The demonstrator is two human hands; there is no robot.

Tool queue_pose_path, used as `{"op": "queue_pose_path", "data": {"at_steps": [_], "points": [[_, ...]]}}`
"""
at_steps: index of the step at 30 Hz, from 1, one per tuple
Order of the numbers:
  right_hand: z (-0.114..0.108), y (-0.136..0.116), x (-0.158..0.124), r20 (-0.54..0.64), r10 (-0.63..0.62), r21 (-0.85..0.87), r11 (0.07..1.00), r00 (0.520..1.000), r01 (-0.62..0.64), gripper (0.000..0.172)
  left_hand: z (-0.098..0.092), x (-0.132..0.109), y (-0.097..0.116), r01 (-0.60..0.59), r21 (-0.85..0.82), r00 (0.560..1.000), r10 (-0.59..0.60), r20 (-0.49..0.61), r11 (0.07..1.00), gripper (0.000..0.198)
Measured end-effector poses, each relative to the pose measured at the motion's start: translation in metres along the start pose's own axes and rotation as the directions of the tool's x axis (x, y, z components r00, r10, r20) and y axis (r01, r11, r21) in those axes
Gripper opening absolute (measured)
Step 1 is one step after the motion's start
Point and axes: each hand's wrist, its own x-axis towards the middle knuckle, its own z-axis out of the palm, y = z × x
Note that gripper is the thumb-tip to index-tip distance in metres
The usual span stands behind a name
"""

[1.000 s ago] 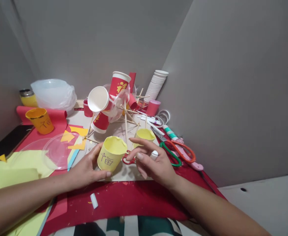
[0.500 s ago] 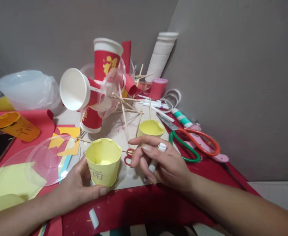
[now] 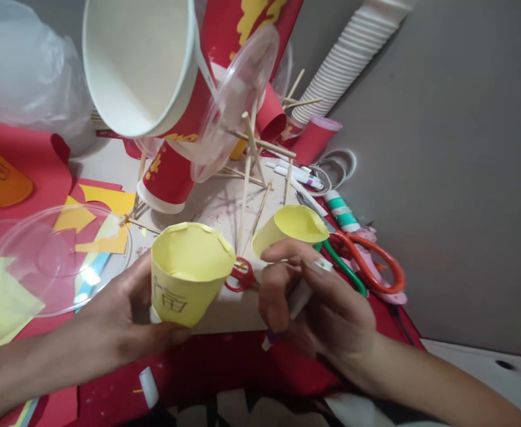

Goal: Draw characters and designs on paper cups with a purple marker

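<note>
Two hands busy — we clasp yellow cup (image 3: 189, 276) in left hand (image 3: 118, 320), thumb across its lower front; cup upright, mouth up. Just right of cup, apart from it, our right hand (image 3: 332, 314) curls round white marker (image 3: 299, 295) — red scissors (image 3: 242, 277) between.

I've got one view only, head-worn, facing forward and down, very near the table (image 3: 216, 207), so the white cup (image 3: 136, 59) fills top left, left hand (image 3: 118, 320) and right hand (image 3: 327, 308) enter from below, grey wall (image 3: 465, 178) close on the right.
</note>
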Motion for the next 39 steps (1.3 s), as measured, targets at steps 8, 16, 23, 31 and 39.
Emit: {"op": "queue_pose_path", "data": {"at_steps": [8,16,23,31,39], "points": [[0.007,-0.002,0.005,0.044,-0.116,0.066,0.991,0.992,0.113,0.046,0.001,0.005,0.005,-0.086,0.098,0.996,0.082,0.046,0.991,0.083],[0.011,-0.006,0.011,0.003,-0.217,-0.018,0.976,0.976,0.217,0.048,-0.001,0.005,0.007,-0.013,0.015,0.999,0.013,0.049,1.000,0.093],[0.010,-0.006,0.012,0.104,-0.259,0.008,0.966,0.960,0.260,0.045,-0.004,0.011,0.009,0.003,-0.045,0.996,0.001,0.089,0.999,0.087],[0.007,-0.004,0.009,0.181,-0.177,-0.016,0.983,0.968,0.182,0.070,-0.004,0.014,0.013,-0.023,0.070,0.990,0.013,0.138,0.997,0.088],[0.006,0.001,0.011,0.257,-0.133,-0.077,0.985,0.957,0.157,0.057,0.000,0.009,0.009,-0.107,0.263,0.985,0.065,0.163,0.959,0.091]]}}
